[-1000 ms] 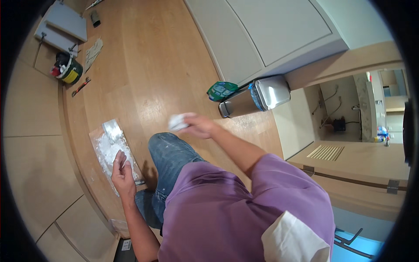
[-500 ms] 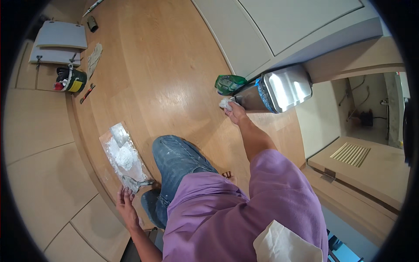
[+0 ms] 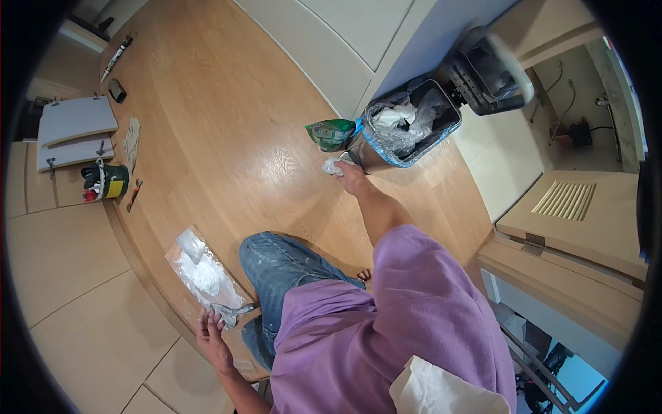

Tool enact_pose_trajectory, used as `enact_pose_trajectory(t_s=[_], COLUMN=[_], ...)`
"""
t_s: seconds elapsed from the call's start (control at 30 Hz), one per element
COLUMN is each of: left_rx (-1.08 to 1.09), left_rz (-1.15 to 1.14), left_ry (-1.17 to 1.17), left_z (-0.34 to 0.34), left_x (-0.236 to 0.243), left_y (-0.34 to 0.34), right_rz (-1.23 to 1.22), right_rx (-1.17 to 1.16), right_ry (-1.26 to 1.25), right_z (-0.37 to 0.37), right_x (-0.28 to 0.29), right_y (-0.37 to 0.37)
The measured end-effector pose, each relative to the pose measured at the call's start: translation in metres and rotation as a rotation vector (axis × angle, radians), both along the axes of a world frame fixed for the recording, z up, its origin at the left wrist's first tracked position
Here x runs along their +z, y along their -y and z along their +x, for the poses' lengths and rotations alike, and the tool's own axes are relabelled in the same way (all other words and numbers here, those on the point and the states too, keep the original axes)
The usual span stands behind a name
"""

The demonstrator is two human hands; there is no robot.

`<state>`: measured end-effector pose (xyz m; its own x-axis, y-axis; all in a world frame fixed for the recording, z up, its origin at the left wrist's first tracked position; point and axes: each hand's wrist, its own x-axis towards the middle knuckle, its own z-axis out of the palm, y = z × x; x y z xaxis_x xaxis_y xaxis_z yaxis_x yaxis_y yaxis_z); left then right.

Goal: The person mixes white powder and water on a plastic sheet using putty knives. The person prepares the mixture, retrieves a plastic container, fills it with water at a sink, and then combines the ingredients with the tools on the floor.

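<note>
Grey and smeared, a scraper (image 3: 226, 315) lies across the near end of a board (image 3: 227, 292) on the floor, its long axis crosswise, handle toward the person's knee. The left hand (image 3: 214, 339), fingers loosely curled and apparently empty, is right beside the blade; contact cannot be told. Farther out, the right hand (image 3: 353, 181) closes on a crumpled white wad (image 3: 334, 165) at the bin's foot, by the pedal. The wad pokes out leftward, with no clear long axis. Beyond, the steel bin (image 3: 371, 157) has changed: its lid (image 3: 518, 72), shut half a second ago, now stands raised, leaving the lined mouth, holding crumpled waste (image 3: 398, 121), accessible.
</note>
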<state>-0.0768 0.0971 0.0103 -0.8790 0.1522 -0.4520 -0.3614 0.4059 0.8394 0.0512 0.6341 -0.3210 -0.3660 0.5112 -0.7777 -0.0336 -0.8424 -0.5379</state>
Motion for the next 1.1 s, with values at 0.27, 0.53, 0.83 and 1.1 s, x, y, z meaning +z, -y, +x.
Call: enact_pose_trajectory(t_s=[0.27, 0.53, 0.83, 1.1], left_rx=[0.082, 0.097, 0.157, 0.255], left_rz=[0.063, 0.145, 0.139, 0.209], left_ry=[-0.036, -0.078, -0.094, -0.108], left_z=[0.01, 0.013, 0.033, 0.042], left_x=[0.0, -0.008, -0.017, -0.015], left_y=[0.036, 0.028, 0.071, 0.084], right_rz=[0.351, 1.818, 1.91, 1.931], right_rx=[0.598, 0.43, 1.021, 0.793], right_ry=[-0.518, 0.918, 1.37, 0.717], right_z=[0.008, 0.09, 0.094, 0.097], right_x=[0.291, 0.343, 0.268, 0.373], right_y=[0.046, -0.091, -0.164, 0.02])
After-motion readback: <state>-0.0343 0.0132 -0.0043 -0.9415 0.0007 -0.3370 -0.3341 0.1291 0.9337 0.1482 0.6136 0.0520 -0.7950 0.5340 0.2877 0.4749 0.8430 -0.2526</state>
